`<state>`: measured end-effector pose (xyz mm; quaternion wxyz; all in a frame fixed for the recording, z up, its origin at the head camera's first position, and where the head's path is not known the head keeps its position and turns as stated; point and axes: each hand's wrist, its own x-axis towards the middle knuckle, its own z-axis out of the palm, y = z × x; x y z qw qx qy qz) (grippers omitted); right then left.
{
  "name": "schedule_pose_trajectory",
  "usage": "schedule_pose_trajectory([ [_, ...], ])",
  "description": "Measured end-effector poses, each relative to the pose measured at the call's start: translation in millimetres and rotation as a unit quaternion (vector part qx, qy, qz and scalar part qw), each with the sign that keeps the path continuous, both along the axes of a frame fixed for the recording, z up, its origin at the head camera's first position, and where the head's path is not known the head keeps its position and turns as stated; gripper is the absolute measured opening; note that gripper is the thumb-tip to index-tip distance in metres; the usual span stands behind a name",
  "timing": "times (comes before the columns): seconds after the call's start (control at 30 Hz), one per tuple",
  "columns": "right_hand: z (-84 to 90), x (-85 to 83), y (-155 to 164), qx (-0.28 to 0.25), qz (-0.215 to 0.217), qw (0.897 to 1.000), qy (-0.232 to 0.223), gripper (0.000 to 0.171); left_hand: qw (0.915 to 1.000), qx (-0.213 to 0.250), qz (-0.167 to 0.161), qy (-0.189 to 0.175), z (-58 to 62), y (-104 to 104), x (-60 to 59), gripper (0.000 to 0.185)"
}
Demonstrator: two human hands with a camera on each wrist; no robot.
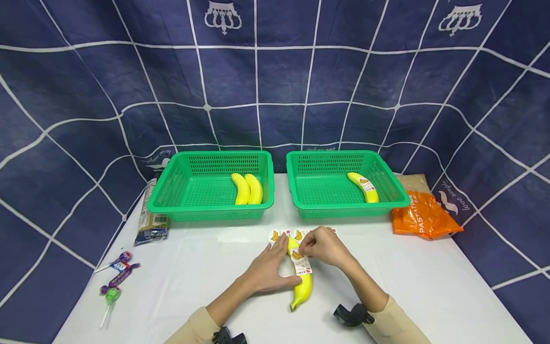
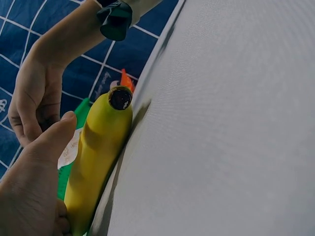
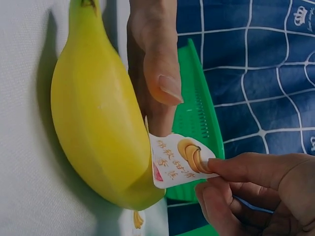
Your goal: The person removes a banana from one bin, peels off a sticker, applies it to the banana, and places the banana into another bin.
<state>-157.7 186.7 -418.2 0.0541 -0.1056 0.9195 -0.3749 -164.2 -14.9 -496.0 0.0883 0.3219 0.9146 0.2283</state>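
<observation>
A yellow banana [image 1: 303, 289] lies lengthwise on the white table in the head view. My left hand [image 1: 267, 271] rests along its left side, fingers straight near the far end and thumb against the lower part. From the right, my right hand [image 1: 325, 246] pinches the edge of a white banana sticker [image 3: 172, 160] between thumb and fingertips. In the right wrist view, the sticker's near edge meets the banana's side while its picture end stands away from the peel. The left wrist view shows the banana's dark stem end [image 2: 120, 98] beside my left thumb.
Behind the hands lies a sticker strip [image 1: 245, 235]. A left green basket [image 1: 210, 210] holds two plain bananas; a right green basket [image 1: 352, 206] holds one labelled banana. Bagged food [image 1: 153, 222] and an orange pasta bag [image 1: 423, 215] flank them. Candies [image 1: 122, 272] lie at left.
</observation>
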Motion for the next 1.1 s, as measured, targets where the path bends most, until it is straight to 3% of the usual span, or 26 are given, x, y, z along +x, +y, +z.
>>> schedule_pose_trajectory([
  [0.27,-2.1,-1.5,0,-0.006,-0.007,1.000,-0.004,0.010,1.0000,-0.004,0.001,0.002,-0.7,3,1.3,0.120],
  [0.7,-13.2,-9.6,7,-0.020,-0.039,0.999,-0.033,0.006,0.9988,0.029,0.038,0.009,-1.6,12,3.8,0.100],
  [1.1,-24.2,-14.9,12,-0.036,-0.043,0.997,-0.047,0.006,0.9993,0.021,0.029,0.011,-1.7,13,4.1,0.102],
])
